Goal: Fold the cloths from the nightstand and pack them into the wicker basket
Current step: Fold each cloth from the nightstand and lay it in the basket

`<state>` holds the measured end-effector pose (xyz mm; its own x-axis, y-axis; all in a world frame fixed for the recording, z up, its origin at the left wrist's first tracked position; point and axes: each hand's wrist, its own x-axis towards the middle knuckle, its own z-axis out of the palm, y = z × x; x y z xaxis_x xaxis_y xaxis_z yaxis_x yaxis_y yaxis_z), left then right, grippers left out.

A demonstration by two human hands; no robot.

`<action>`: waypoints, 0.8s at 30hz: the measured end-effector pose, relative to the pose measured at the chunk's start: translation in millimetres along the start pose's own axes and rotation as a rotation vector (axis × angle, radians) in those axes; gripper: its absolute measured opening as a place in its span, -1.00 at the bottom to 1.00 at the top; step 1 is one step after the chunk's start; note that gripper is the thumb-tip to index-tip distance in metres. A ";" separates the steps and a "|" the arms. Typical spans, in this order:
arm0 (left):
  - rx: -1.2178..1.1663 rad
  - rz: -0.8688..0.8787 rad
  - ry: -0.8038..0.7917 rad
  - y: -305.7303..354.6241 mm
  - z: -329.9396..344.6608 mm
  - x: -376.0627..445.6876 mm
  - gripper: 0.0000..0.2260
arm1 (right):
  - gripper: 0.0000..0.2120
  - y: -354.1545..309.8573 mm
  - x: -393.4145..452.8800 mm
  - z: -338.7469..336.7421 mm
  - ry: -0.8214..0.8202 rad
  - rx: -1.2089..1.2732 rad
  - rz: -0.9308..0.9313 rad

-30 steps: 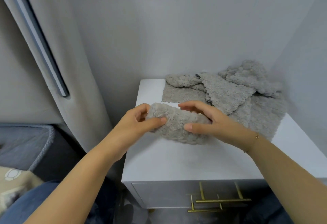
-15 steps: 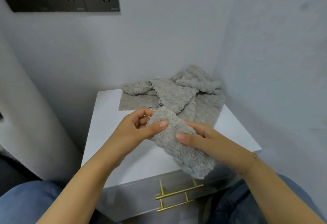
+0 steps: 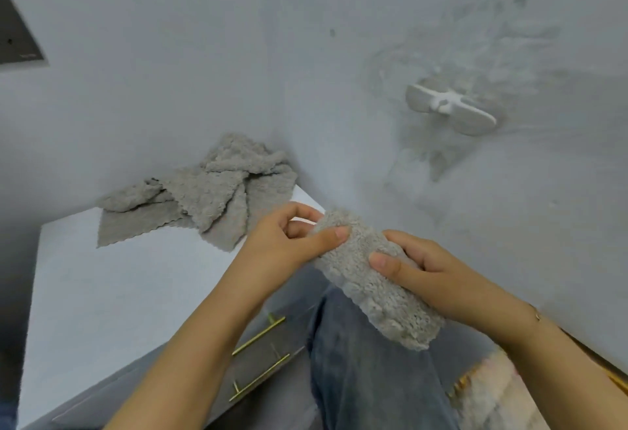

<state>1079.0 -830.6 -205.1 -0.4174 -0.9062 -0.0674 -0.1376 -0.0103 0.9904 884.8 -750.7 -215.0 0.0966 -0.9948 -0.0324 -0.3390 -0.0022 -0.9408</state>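
Note:
A folded grey fluffy cloth (image 3: 373,286) is held in the air to the right of the nightstand, above my knee. My left hand (image 3: 289,242) pinches its upper end between thumb and fingers. My right hand (image 3: 428,273) grips its middle from the right side, thumb on top. A pile of several unfolded grey cloths (image 3: 210,191) lies at the back right corner of the white nightstand (image 3: 102,293). At the lower right edge a bit of woven rim with pale fabric (image 3: 489,392) shows; I cannot tell if it is the wicker basket.
The nightstand drawer front carries brass handles (image 3: 260,331). A grey wall stands close on the right with a white hook fitting (image 3: 448,108) on it. A dark socket panel (image 3: 17,38) is on the back wall at left. My jeans-clad leg (image 3: 367,378) lies below the cloth.
Both hands have carried the folded cloth off the nightstand top and to the right, turning it lengthwise. My view has swung right toward the side wall.

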 end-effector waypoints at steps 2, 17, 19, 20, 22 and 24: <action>0.004 0.029 -0.078 2.4 24.2 -2.6 -0.65 | -0.70 8.1 -30.3 -12.2 0.048 0.020 0.033; 0.430 0.045 -0.759 -70.6 216.5 -46.1 -0.77 | -0.72 159.5 -264.8 -63.2 0.658 0.073 0.621; 0.496 0.024 -0.816 -88.6 236.6 -41.4 -0.78 | -0.67 204.9 -279.5 -60.6 0.826 0.106 0.721; 0.529 0.014 -0.846 -98.4 250.6 -37.4 -0.79 | -0.64 228.3 -286.0 -58.3 0.909 0.112 0.774; 0.591 0.029 -0.881 -113.4 271.8 -27.4 -0.79 | -0.62 262.1 -288.4 -48.2 1.016 0.079 0.854; 0.652 0.053 -0.918 -127.7 302.7 -18.1 -0.78 | -0.61 292.8 -291.2 -36.8 1.060 0.073 0.936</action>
<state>832.2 -684.9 -366.8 -0.9022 -0.2422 -0.3569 -0.4312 0.4852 0.7607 723.0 -465.3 -468.5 -0.8827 -0.2291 -0.4103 0.1666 0.6638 -0.7291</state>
